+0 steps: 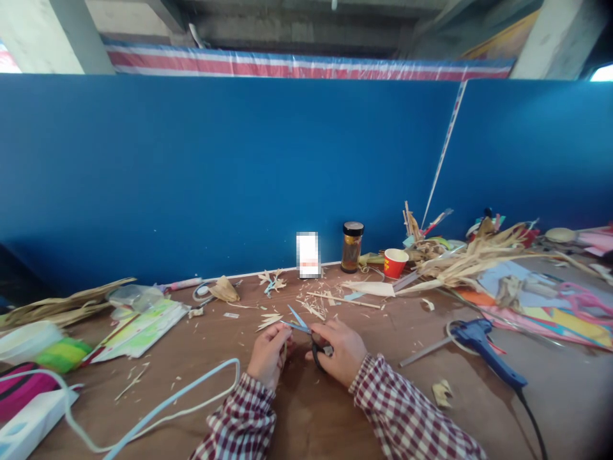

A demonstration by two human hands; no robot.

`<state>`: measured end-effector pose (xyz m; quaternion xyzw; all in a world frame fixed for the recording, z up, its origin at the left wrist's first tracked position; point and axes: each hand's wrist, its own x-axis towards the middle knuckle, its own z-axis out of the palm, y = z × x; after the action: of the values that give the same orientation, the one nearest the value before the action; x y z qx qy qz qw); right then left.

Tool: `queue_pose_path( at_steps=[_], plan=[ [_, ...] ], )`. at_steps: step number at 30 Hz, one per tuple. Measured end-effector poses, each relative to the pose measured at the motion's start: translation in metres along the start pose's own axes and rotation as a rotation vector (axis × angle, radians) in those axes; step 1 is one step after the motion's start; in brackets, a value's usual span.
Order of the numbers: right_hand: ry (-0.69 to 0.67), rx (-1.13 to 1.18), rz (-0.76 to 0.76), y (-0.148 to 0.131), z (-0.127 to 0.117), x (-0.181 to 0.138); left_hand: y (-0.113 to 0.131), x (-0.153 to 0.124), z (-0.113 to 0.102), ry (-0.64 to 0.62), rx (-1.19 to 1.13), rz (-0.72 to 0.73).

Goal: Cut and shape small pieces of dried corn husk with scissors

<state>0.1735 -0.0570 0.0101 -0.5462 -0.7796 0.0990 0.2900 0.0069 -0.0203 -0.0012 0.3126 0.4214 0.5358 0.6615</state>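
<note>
Scissors [301, 326] mid-table, bare table [306, 415] near | blue blades apart, black loops gripped by right hand [341, 352] | left hand [267, 355] pinches husk strip [284, 350]

scissors [301, 324]: blue blades parted, black handles, tips pointing up-left | husk strip [284, 350]: pale, thin, just left of handles

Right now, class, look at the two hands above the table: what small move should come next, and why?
Probably close the scissors on the straw strip. The right hand is hooked through the black handles, the blue blades stand open, and the left hand pinches the pale strip close beside them. Whether it already lies between the blades is too small to tell.
</note>
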Motion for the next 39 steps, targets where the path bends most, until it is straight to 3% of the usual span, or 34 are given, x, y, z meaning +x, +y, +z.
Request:
queue_pose_path(
  at_steps=[39],
  plan=[
    [-0.046, -0.022, 0.022, -0.0001, -0.0003, 0.0005, 0.0007, -0.0022, 0.0016, -0.055, -0.039, -0.024]
  ],
)
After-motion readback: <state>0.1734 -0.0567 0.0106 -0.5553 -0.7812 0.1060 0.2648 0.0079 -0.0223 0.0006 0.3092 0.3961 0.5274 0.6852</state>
